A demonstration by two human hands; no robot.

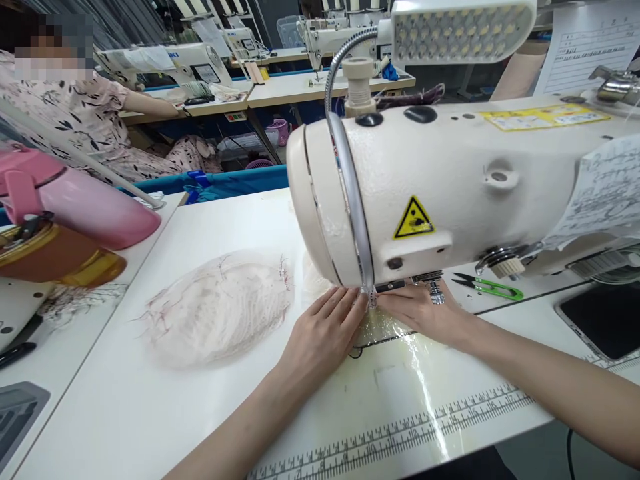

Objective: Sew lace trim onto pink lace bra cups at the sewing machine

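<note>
Nearest the camera, a printed ruler strip [400, 433] runs along the front edge of the white counter [150, 413]. Both forearms reach forward over it.

The left hand [320, 333] lies palm down on the counter, fingers extended and close together, the fingertips pressing on a small pale piece of fabric [373, 327] just in front of the needle area. The right hand [425, 313] comes in from the right, also flat, fingers together and laid on the same piece from the other side. The fingertips of the two hands almost meet under the head of the sewing machine [450, 180]. Neither hand pinches anything; both hold the fabric down flat.

To the left of the left hand, a heap of sheer pinkish fabric pieces [220, 307] lies on the counter, apart from the hands. Right of the right hand, green thread snips [490, 285] rest beside the machine base.

The machine carries a yellow warning label [413, 219] and a gooseneck lamp [460, 30] above it. At far left stands a pink bottle [75, 200]. Beyond, another person in patterned clothing [85, 113] sits at a further row of sewing machines.
</note>
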